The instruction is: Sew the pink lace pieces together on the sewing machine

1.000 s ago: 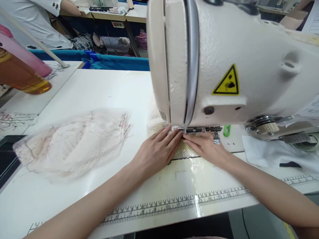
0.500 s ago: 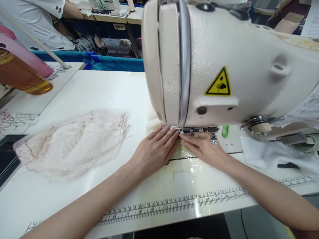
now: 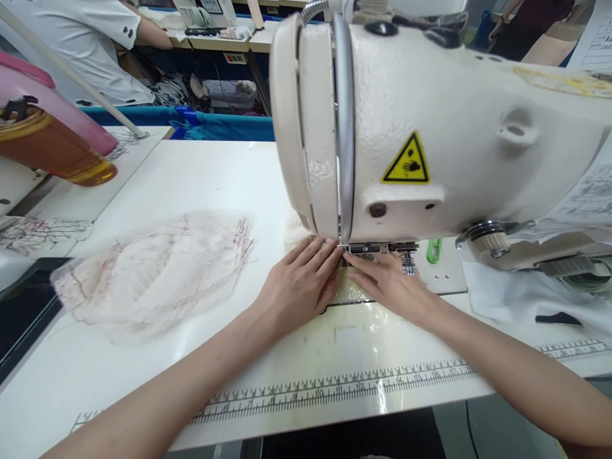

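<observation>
Under the head of a white sewing machine [image 3: 401, 89], my left hand [image 3: 297, 280] lies flat with its fingers stretched toward the needle area. Pale sheer fabric [image 3: 292, 228] shows just beyond those fingertips; the rest of it is hidden by the hand and the machine. My right hand [image 3: 399, 284] rests at the right of the presser foot, index finger and thumb apart, with fingertips close to the left hand's. Part of it is behind the metal attachment [image 3: 407, 258]. A pale lace-like piece [image 3: 162, 274] with reddish loose threads lies on the table to the left.
A printed ruler [image 3: 335, 392] runs along the table's front edge. Left stand a pink bottle [image 3: 90, 131] and an amber container [image 3: 62, 150], near a dark flat device [image 3: 29, 299]. A green clip [image 3: 434, 250] and white cloth [image 3: 502, 290] lie right. A person in white [image 3: 90, 51] sits beyond.
The view has shifted slightly, so the table things at left appear farther right. My hands keep nearly the same place at the presser foot.
</observation>
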